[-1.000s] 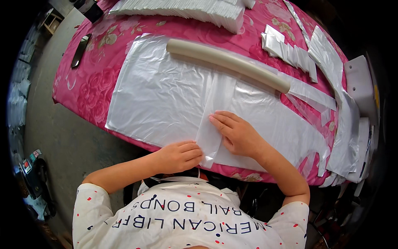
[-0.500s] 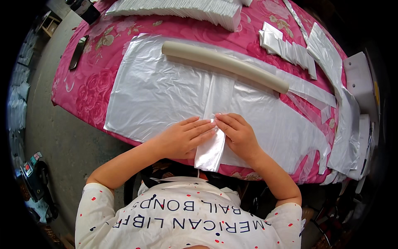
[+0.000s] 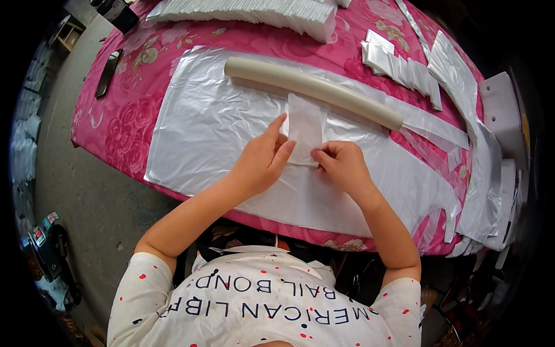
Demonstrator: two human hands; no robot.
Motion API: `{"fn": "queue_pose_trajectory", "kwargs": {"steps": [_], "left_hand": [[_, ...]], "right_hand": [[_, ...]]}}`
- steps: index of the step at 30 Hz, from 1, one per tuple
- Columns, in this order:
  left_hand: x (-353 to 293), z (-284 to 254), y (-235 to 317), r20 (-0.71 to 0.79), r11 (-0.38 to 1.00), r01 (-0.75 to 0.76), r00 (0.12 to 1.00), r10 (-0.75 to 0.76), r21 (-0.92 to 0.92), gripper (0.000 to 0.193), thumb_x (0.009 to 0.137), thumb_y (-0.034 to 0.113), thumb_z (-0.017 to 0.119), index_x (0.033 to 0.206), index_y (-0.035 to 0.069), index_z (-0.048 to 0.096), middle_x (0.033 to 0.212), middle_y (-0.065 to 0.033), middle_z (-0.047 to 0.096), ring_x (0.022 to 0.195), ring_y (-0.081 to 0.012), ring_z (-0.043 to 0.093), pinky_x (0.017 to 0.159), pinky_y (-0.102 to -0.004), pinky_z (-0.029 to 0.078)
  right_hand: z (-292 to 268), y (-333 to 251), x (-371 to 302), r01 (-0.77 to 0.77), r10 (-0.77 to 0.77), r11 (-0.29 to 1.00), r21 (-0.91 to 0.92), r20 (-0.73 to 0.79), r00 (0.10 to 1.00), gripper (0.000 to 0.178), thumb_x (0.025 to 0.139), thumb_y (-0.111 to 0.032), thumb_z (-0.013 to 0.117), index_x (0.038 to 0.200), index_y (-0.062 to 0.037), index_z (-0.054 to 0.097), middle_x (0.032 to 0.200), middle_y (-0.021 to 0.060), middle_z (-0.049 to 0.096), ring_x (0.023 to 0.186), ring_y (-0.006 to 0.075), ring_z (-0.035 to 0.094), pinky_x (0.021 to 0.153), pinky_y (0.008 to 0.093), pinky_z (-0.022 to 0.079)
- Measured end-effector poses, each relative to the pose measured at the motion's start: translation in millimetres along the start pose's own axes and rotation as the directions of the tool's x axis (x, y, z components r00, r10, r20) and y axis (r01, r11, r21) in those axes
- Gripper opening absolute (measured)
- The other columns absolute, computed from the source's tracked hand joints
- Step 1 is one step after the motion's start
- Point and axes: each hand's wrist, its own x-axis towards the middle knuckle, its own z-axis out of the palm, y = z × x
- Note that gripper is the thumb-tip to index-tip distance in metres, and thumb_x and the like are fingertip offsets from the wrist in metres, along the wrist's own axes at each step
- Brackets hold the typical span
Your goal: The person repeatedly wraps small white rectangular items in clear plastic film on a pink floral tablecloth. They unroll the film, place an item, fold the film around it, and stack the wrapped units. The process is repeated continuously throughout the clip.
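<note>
Right hand (image 3: 344, 166) is pinching folded film (image 3: 304, 122), likely light, slippery, best held by the edge nearest it; left hand (image 3: 257, 162) is resting alongside, fingers apart.

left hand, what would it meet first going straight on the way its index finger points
Probably the folded white plastic strip, just short of the beige tube, though depth is unclear.

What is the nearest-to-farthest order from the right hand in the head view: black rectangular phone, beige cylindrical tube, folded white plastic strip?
1. Folded white plastic strip: at the right hand, on its left.
2. Beige cylindrical tube: ahead.
3. Black rectangular phone: far left.
</note>
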Motion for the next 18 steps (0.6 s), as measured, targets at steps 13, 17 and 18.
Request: {"fn": "queue_pose_trajectory", "kwargs": {"steps": [13,17,18], "left_hand": [[-16.8,27.7,-17.2,0.280,0.673,-0.361,0.932,0.232,0.645,0.077,0.083,0.037,0.055,0.138,-0.005,0.023,0.146,-0.0212,0.018,0.138,-0.0318,0.014,0.111,-0.0436,0.013],[-11.5,24.5,-11.9,0.251,0.663,-0.367,0.930,0.268,0.653,0.075,0.079,0.035,0.060,0.135,-0.005,0.031,0.142,-0.0204,0.029,0.133,-0.0313,0.026,0.108,-0.0426,0.022],[-9.3,22.5,-10.7,0.237,0.673,-0.370,0.929,0.285,0.641,0.073,0.078,0.033,0.062,0.133,-0.005,0.033,0.139,-0.0198,0.033,0.131,-0.0311,0.031,0.106,-0.0421,0.025]], "right_hand": [[8.9,7.6,-4.8,0.176,-0.271,0.909,-0.379,-0.214,0.938,0.042,0.070,-0.017,0.074,0.106,-0.0008,0.059,0.093,0.0125,0.063,0.088,0.0209,0.061,0.071,0.0322,0.047],[0.6,27.2,-0.2,0.483,-0.774,0.466,-0.741,-0.076,0.629,0.058,0.067,-0.018,0.073,0.120,-0.0047,0.052,0.121,0.0130,0.052,0.113,0.0257,0.049,0.093,0.0381,0.040],[-5.0,29.3,3.2,0.529,-0.794,0.366,-0.765,0.040,0.607,0.059,0.068,-0.018,0.072,0.122,-0.0052,0.051,0.126,0.0127,0.049,0.118,0.0264,0.046,0.097,0.0392,0.038]]}}
